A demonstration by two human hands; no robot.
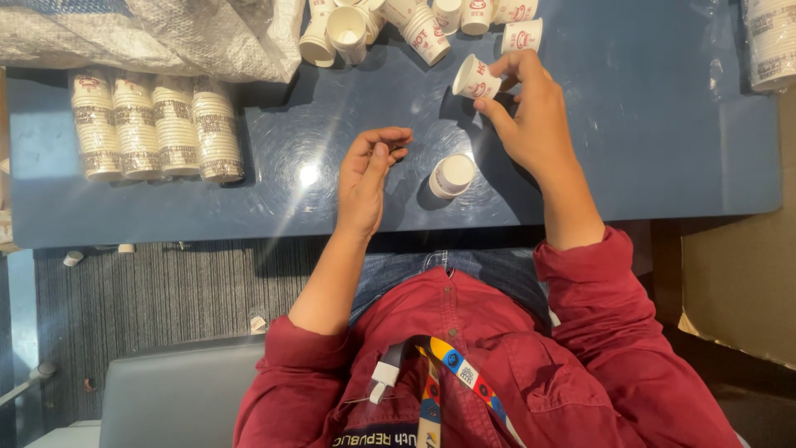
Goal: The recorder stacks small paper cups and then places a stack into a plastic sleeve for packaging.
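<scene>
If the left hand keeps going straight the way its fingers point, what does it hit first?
Probably nothing soon: the left hand points up-right over bare blue table; the tipped cup in the right hand lies nearest that line, though depth is unclear.

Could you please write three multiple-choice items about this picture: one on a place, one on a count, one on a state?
1. Where do the wrapped cup stacks lie on the table?
A. by the left edge
B. in the middle
C. under the right hand

2. How many wrapped stacks lie side by side there?
A. two
B. four
C. seven

3. What is the state of the left hand?
A. it grips a cup
B. it holds nothing
C. it lies flat on the bag

Key: 1 A, the stacks lie far left. 2 B, four rolls show. 3 B, its fingers are curled on nothing, while the right hand holds a cup.
</scene>
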